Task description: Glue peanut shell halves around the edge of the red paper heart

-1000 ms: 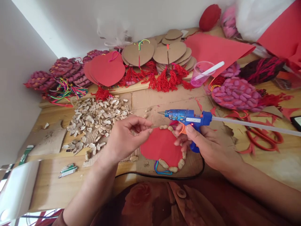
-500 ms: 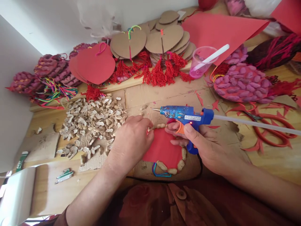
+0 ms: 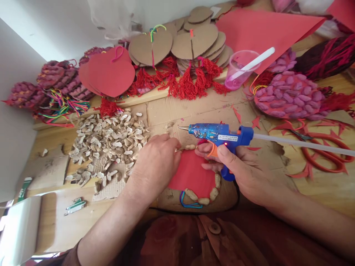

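A red paper heart (image 3: 192,173) lies on cardboard in front of me, with peanut shells (image 3: 203,195) glued along its edge and a blue loop of cord (image 3: 188,204) at its tip. My left hand (image 3: 156,164) rests palm down on the heart's left edge, fingertips pressing a peanut shell at its upper rim; the shell is mostly hidden. My right hand (image 3: 244,170) grips a blue hot glue gun (image 3: 219,135), nozzle pointing left just above the heart, a white glue stick (image 3: 302,145) jutting out to the right.
A heap of peanut shell halves (image 3: 108,146) lies to the left. Behind are red hearts (image 3: 109,75), cardboard hearts (image 3: 177,46), red tassels (image 3: 188,83), a pink cup (image 3: 238,70). Pink shell-covered hearts (image 3: 285,96) and red scissors (image 3: 324,155) lie right. The gun's black cord (image 3: 194,210) runs near me.
My left hand came down from mid-air, where it pinched a peanut shell, onto the heart's upper left edge. The glue gun stayed nearly in place. My view tilted down slightly.
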Action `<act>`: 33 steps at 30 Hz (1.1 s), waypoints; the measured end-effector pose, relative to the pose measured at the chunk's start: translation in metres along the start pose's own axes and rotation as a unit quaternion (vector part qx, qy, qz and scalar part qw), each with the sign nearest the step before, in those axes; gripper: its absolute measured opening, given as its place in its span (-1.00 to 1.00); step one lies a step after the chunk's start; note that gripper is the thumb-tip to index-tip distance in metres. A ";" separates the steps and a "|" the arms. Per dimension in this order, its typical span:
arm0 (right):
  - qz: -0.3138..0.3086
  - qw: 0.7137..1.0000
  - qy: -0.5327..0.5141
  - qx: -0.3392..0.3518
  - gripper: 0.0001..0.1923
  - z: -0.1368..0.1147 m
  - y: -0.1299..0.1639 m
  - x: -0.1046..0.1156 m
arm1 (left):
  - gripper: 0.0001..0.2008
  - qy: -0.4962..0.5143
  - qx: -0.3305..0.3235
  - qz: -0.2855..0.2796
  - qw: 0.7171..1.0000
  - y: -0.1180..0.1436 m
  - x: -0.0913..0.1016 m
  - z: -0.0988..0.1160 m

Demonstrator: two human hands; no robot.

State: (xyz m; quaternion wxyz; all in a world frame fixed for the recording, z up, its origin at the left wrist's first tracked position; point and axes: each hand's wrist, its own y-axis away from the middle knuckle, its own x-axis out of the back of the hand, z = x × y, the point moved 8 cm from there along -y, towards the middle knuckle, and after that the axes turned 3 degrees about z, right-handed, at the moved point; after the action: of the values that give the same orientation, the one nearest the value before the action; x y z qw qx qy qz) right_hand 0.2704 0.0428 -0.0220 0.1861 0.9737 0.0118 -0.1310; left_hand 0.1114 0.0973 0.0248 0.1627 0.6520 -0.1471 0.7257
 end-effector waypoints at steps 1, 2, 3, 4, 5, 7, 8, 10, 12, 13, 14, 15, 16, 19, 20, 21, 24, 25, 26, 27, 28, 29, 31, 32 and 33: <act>0.000 1.000 -0.001 0.003 -0.65 0.000 0.000 0.000 | -0.87 -0.003 0.001 -0.002 1.000 0.000 0.000 0.000; -0.002 1.000 -0.005 0.007 -0.66 0.001 -0.001 0.000 | -0.87 -0.005 0.002 -0.003 1.000 -0.001 0.000 0.001; -0.006 1.000 -0.010 0.007 -0.67 0.002 -0.001 0.000 | -0.86 -0.008 0.003 -0.005 1.000 -0.001 0.000 0.001; -0.009 1.000 -0.015 0.008 -0.67 0.003 -0.001 -0.001 | -0.85 -0.010 0.003 -0.006 1.000 -0.001 0.000 0.001; -0.013 1.000 -0.019 0.008 -0.68 0.003 -0.002 -0.001 | -0.85 -0.014 0.003 -0.006 1.000 -0.001 0.000 0.002; -0.013 1.000 -0.019 0.006 -0.67 0.004 -0.003 -0.002 | -0.84 -0.026 -0.002 -0.004 1.000 -0.002 -0.001 0.003; -0.010 1.000 -0.015 0.004 -0.67 0.004 -0.003 -0.002 | -0.84 -0.032 -0.006 -0.002 0.999 -0.002 -0.001 0.004; -0.001 1.000 -0.010 0.000 -0.66 0.003 -0.003 -0.001 | -0.81 -0.043 -0.019 0.001 0.999 -0.002 -0.003 0.007; 0.004 1.000 -0.012 -0.003 -0.66 0.003 -0.003 -0.001 | -0.79 -0.049 -0.030 0.006 0.998 -0.002 -0.003 0.009; 0.004 1.000 -0.016 -0.004 -0.67 0.003 -0.003 -0.001 | -0.78 -0.049 -0.033 0.010 0.998 -0.001 -0.003 0.009; 0.005 1.000 -0.021 -0.005 -0.68 0.003 -0.003 -0.001 | -0.79 -0.047 -0.035 0.014 0.998 0.000 -0.002 0.009; 0.006 1.000 -0.026 -0.005 -0.69 0.004 -0.003 0.000 | -0.81 -0.041 -0.037 0.019 0.998 0.002 -0.001 0.008; 0.005 1.000 -0.030 -0.004 -0.70 0.004 -0.003 0.000 | -0.85 -0.031 -0.039 0.026 0.998 0.005 0.000 0.007; -0.005 0.999 -0.039 0.003 -0.71 0.005 -0.004 -0.001 | -0.90 0.019 -0.050 0.062 0.997 0.014 0.006 0.005; -0.009 0.999 -0.039 0.006 -0.71 0.006 -0.004 -0.001 | -0.88 0.035 -0.057 0.081 0.994 0.017 0.009 0.005; -0.014 0.999 -0.039 0.007 -0.71 0.006 -0.004 -0.001 | -0.86 0.048 -0.063 0.103 0.992 0.020 0.011 0.005; -0.017 0.999 -0.040 0.008 -0.72 0.008 -0.005 0.000 | -0.84 0.067 -0.087 0.142 0.984 0.025 0.012 0.005; -0.015 0.999 -0.042 0.006 -0.72 0.009 -0.005 0.000 | -0.84 0.068 -0.093 0.141 0.983 0.025 0.010 0.006; -0.012 0.999 -0.046 0.004 -0.72 0.010 -0.005 0.001 | -0.84 0.066 -0.099 0.136 0.983 0.025 0.007 0.007; -0.010 0.999 -0.049 0.001 -0.73 0.010 -0.005 0.001 | -0.84 0.062 -0.105 0.131 0.984 0.025 0.005 0.008; -0.007 0.999 -0.052 -0.001 -0.73 0.011 -0.005 0.001 | -0.84 0.055 -0.108 0.126 0.985 0.024 0.004 0.009; -0.005 0.998 -0.055 -0.003 -0.74 0.011 -0.005 0.001 | -0.84 0.046 -0.112 0.124 0.985 0.024 0.003 0.010; -0.001 0.998 -0.056 -0.007 -0.75 0.012 -0.005 0.002 | -0.82 0.027 -0.120 0.125 0.985 0.025 0.003 0.013; 0.000 0.998 -0.055 -0.008 -0.75 0.012 -0.005 0.002 | -0.82 0.017 -0.126 0.127 0.984 0.025 0.004 0.014; 0.001 0.999 -0.054 -0.008 -0.75 0.011 -0.005 0.002 | -0.82 0.007 -0.132 0.124 0.983 0.026 0.004 0.016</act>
State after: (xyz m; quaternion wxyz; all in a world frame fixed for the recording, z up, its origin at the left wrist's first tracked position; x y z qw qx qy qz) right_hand 0.2687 0.0434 -0.0346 0.1947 0.9636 0.0014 -0.1830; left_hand 0.1148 0.0674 0.0300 0.1567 0.5966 -0.3200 0.7191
